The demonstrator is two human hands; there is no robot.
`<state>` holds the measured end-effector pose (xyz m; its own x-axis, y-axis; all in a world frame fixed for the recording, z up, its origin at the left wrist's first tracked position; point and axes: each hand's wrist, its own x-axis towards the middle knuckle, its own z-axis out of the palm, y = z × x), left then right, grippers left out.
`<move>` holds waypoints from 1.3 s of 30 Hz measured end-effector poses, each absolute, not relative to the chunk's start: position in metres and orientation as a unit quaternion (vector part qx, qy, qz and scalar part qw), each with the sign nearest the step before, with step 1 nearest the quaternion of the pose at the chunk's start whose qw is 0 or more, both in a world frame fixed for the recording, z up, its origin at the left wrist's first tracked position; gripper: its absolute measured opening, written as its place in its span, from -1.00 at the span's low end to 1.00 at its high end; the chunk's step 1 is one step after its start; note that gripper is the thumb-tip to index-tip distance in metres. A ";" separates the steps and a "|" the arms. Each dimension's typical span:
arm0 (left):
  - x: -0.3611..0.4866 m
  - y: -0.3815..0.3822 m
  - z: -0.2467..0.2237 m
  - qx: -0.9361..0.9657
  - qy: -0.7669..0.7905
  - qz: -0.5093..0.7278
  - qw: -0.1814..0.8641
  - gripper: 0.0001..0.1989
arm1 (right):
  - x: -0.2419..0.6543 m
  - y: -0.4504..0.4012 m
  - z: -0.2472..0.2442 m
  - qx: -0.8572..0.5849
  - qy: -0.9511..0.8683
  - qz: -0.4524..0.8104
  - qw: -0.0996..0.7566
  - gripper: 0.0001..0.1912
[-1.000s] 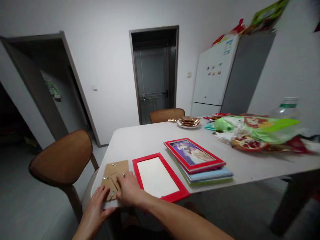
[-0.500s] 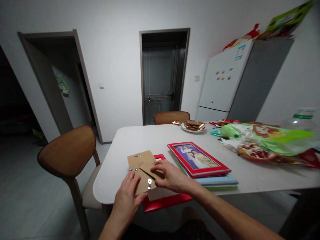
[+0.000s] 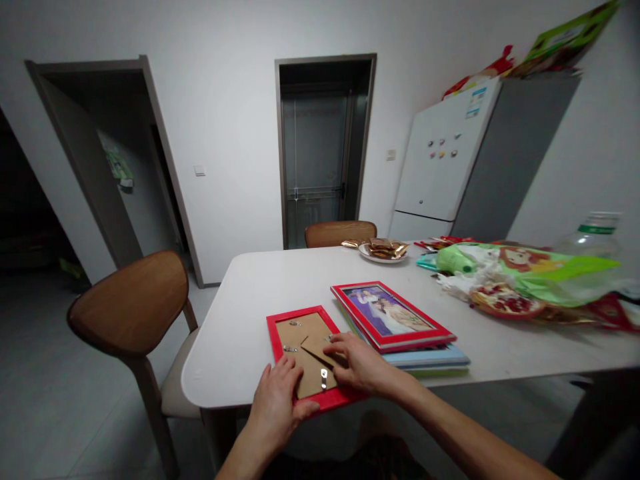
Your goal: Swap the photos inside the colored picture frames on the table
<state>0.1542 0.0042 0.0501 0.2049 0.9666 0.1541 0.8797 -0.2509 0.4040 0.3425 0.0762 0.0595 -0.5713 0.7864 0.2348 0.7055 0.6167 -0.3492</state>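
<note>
Cardboard, brown and rectangular, lay within a red rectangular frame; left hand and right hand touched it, grips unclear.

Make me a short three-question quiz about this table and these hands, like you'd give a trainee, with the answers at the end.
1. Multiple choice: how does the brown board sit relative to the nearer red frame?
A) Apart from it, on the bare tabletop
B) Within its red border
C) Hidden underneath it

2. True or false: the framed picture lies on top of a stack.

3. Short answer: which is closer to the framed picture, the left hand or the right hand?

Key: 1. B. 2. True. 3. The right hand.
</note>
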 end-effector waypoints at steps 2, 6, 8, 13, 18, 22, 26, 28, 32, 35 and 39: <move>0.156 0.002 0.049 0.767 0.604 0.185 0.117 -0.46 | 0.342 0.076 0.057 -0.423 -0.883 0.091 0.179 -0.66; 0.162 -0.001 0.045 0.771 0.592 0.202 0.119 -0.52 | 0.339 0.073 0.052 -0.411 -0.894 0.066 0.167 -0.73; 0.162 -0.003 0.044 0.771 0.586 0.221 0.118 -0.66 | 0.337 0.073 0.051 -0.405 -0.896 0.062 0.170 -0.72; 0.152 -0.005 0.045 0.770 0.575 0.243 0.132 -0.76 | 0.329 0.087 0.047 -0.486 -0.849 0.025 0.205 -0.67; 0.144 -0.004 0.038 0.767 0.571 0.263 0.128 -0.77 | 0.322 0.098 0.040 -0.489 -0.849 0.029 0.197 -0.70; 0.143 -0.003 0.035 0.767 0.567 0.270 0.127 -0.75 | 0.320 0.099 0.039 -0.490 -0.850 0.031 0.190 -0.70; 0.144 -0.003 0.035 0.763 0.573 0.273 0.125 -0.69 | 0.319 0.100 0.042 -0.491 -0.851 0.033 0.181 -0.70; 0.144 -0.004 0.035 0.758 0.578 0.274 0.127 -0.63 | 0.320 0.099 0.043 -0.486 -0.855 0.038 0.180 -0.68; 0.143 -0.005 0.034 0.758 0.573 0.281 0.132 -0.55 | 0.322 0.092 0.047 -0.479 -0.859 0.044 0.175 -0.62; 0.141 -0.004 0.032 0.761 0.564 0.290 0.135 -0.54 | 0.323 0.080 0.049 -0.474 -0.861 0.024 0.182 -0.66; 0.138 -0.002 0.029 0.763 0.557 0.296 0.136 -0.53 | 0.319 0.056 0.050 -0.386 -0.899 0.012 0.208 -0.73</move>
<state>0.1377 -0.0017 0.0292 0.2031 0.9319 0.3004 0.7702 -0.3415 0.5387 0.3190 0.0557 0.0502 -0.6158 0.6980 0.3655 0.6883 0.7023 -0.1816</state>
